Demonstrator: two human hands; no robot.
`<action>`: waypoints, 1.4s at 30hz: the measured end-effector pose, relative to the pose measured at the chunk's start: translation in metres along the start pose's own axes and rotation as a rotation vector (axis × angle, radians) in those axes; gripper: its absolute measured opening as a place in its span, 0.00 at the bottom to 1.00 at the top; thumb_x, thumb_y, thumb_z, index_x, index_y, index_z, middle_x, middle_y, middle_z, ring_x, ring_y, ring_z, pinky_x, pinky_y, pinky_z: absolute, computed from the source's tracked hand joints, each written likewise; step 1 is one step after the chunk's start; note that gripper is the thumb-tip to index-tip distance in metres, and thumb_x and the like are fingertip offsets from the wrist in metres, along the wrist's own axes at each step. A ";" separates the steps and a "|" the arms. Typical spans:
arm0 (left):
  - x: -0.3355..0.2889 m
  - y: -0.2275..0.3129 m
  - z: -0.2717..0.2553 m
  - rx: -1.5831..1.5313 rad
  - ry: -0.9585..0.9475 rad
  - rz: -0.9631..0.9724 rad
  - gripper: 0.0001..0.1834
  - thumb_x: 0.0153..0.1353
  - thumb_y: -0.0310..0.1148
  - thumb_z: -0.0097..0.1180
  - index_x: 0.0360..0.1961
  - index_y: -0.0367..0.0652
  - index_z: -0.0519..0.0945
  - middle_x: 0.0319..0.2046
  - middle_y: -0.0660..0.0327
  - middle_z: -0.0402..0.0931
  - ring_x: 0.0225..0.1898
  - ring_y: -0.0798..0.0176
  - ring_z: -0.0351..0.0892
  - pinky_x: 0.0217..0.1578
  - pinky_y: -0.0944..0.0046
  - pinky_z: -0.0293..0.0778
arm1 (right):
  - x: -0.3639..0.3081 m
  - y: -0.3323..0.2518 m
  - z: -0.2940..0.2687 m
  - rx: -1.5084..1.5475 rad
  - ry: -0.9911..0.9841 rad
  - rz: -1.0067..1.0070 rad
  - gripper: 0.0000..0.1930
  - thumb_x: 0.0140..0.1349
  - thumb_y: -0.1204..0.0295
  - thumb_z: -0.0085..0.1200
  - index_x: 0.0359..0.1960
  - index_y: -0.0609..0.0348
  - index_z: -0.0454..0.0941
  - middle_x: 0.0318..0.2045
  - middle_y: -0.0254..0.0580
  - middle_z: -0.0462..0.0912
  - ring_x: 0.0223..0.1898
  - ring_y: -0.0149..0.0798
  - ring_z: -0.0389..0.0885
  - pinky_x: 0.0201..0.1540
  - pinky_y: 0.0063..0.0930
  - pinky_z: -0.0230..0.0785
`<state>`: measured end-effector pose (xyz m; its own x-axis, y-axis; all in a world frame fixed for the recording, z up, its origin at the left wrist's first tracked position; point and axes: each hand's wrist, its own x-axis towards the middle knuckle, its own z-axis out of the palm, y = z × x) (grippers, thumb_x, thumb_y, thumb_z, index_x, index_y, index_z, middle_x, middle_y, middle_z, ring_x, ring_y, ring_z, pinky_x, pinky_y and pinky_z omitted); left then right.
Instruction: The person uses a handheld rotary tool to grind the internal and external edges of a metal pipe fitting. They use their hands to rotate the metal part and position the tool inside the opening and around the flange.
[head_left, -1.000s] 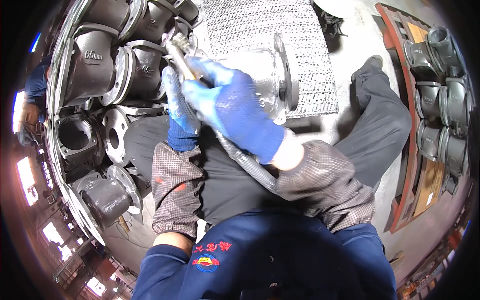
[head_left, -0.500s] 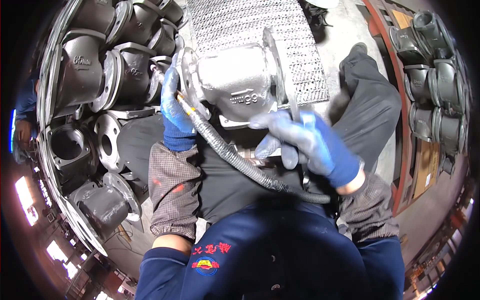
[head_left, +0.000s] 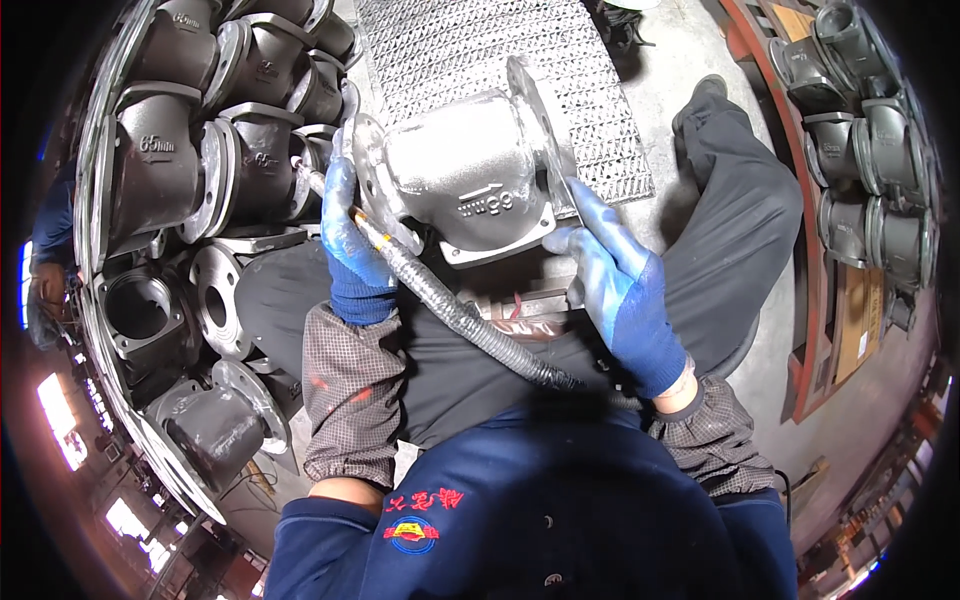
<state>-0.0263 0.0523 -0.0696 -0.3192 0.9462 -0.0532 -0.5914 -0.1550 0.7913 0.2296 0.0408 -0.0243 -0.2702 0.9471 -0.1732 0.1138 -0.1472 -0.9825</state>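
Observation:
A grey cast-iron valve body [head_left: 455, 150] with round end flanges and a square flange lies over my lap. My left hand [head_left: 352, 230], in a blue coated glove, is beside its left flange, closed round the end of a black ribbed hose [head_left: 450, 315] with a yellow band. A pale tip pokes out past that hand; the tool's kind is hidden. My right hand [head_left: 615, 285], gloved alike, is at the right flange with its index finger stretched along a thin grey metal strip [head_left: 573, 203], its other fingers curled. The strip lies against the flange; its kind is unclear.
Similar valve bodies [head_left: 150, 160] are stacked close on my left, and more [head_left: 840, 160] stand in a red-framed rack [head_left: 790, 150] on my right. A woven grey mat [head_left: 610, 130] lies beyond the valve body. My legs [head_left: 740, 200] flank the work.
My right hand has turned more upright and come closer to the right flange with the strip. The valve body has shifted slightly left and tilted. My left hand stays beside the left flange.

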 end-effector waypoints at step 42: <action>-0.019 0.001 -0.015 1.240 -0.297 0.758 0.32 0.62 0.29 0.56 0.64 0.31 0.57 0.61 0.37 0.61 0.61 0.42 0.66 0.62 0.47 0.63 | 0.019 -0.031 0.007 -0.594 0.061 -0.004 0.16 0.60 0.82 0.48 0.50 0.71 0.75 0.44 0.63 0.80 0.49 0.47 0.82 0.50 0.28 0.72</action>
<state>-0.0313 0.0300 -0.0771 -0.0052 0.7981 0.6025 0.6858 -0.4356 0.5830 0.2144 0.0617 0.0023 -0.2185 0.9646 -0.1478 0.6325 0.0247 -0.7742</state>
